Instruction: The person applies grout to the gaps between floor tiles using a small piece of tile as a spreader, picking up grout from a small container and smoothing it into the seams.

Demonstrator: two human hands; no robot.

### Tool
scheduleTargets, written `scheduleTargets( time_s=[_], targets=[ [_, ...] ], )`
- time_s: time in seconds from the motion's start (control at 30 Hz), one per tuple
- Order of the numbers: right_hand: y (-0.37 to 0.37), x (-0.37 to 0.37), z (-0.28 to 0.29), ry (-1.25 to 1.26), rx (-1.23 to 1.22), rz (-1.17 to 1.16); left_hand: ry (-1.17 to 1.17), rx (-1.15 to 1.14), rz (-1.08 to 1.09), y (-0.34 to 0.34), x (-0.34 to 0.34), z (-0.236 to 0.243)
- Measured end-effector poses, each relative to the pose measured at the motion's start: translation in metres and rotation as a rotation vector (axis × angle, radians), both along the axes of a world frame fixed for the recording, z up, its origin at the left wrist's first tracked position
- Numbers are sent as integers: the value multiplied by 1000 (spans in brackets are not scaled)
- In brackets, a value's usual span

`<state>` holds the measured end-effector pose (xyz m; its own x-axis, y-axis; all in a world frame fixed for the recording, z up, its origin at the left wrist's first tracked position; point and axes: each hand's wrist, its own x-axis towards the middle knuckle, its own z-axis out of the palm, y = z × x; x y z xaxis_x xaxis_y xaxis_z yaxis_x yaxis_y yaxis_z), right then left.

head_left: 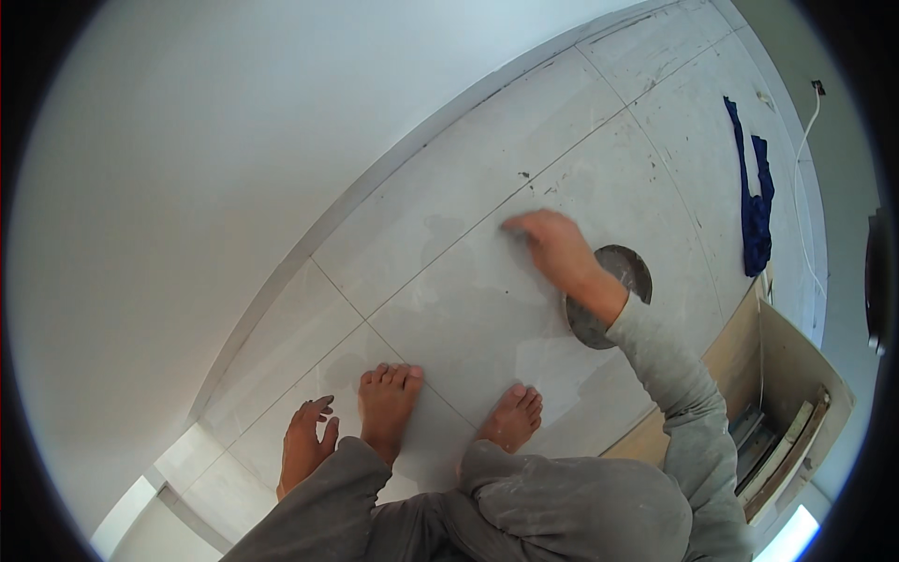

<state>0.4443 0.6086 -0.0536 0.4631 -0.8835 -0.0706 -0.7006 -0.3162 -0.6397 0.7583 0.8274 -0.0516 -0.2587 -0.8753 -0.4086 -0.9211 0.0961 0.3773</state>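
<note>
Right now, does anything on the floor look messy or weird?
Yes. Dark specks dot the pale floor just beyond the right hand, standing out like dirt. Farther right, a blue cloth lies loose on the floor, not folded.

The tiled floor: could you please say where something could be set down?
Bare tile lies between the left foot and right hand, and on toward the wall. Crowded: around the dish, cardboard box and blue cloth.

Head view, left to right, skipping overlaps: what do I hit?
Left hand → left foot → right hand → dark blue cloth → white cable → dark object at the right edge.
</note>
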Motion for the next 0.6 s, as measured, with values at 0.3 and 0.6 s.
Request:
scheduleTargets(
  time_s=[0.3, 0.6],
  targets=[
    [-29, 19, -23, 177, -437, -240, 38, 29, 36, -5, 1, 2],
    [5, 46, -6, -143, -250, -145, 65, -104, 43, 0, -7, -7]
  ],
)
